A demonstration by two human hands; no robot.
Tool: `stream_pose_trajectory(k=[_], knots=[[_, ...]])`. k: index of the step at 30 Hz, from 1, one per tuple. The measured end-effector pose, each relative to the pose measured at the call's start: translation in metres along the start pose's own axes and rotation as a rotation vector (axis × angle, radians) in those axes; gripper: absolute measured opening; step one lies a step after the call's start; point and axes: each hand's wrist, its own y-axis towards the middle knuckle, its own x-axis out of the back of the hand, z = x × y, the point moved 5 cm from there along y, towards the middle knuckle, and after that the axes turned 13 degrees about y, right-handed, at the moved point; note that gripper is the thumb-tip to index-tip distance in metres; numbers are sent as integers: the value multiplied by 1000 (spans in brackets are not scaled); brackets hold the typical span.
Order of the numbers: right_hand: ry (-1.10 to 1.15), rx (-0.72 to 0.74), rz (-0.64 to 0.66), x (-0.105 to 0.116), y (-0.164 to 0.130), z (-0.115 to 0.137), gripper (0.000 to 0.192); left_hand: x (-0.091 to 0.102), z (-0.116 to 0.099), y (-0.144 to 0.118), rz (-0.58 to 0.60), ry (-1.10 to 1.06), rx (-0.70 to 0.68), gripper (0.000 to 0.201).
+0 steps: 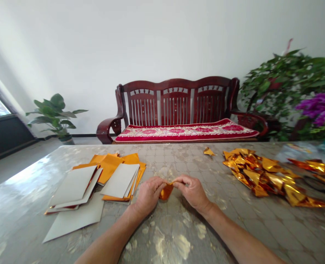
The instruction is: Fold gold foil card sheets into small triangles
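Observation:
Between my two hands is a small piece of orange-gold foil paper (165, 192), partly folded, over the middle of the table. My left hand (149, 192) pinches its left upper edge between thumb and fingers. The right upper edge is pinched by my right hand (192, 192) in the same way. My fingers hide part of the paper, so its full shape does not show. Left of my hands lie stacks of flat sheets: pale grey-white sheets (73, 185) and orange sheets (109, 165). On the right is a heap of folded shiny gold foil pieces (261, 172).
The table (168, 238) has a patterned cover. One lone folded foil piece (208, 151) lies near its far edge. Clear plastic (297, 151) and a dark, thin-looped object (320, 185) are at the right. Beyond stand a wooden bench (176, 102) and potted plants (56, 113).

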Motion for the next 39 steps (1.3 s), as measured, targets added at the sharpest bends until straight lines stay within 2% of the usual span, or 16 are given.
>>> stream_pose_trajectory(k=[5, 8, 11, 15, 19, 27, 39], knots=[[-46, -6, -23, 0, -3, -1, 13, 2, -9, -2, -20, 186, -62, 32], [-39, -22, -34, -3, -3, -3, 14, 1, -14, -2, -49, 206, -40, 27], [64, -111, -18, -7, -3, -5, 19, -3, -13, -1, -55, 92, 55, 24], [323, -286, -8, -8, -1, -11, 36, -9, -7, 0, -11, -108, 152, 26], [471, -375, -40, -9, -2, -17, 41, -12, -1, 2, -7, -234, 198, 28], [591, -401, 16, -19, -7, -21, 39, -16, 0, 3, 40, -372, 203, 40], [611, -407, 22, -19, -6, -21, 36, -16, 1, 3, 0, -338, 247, 35]])
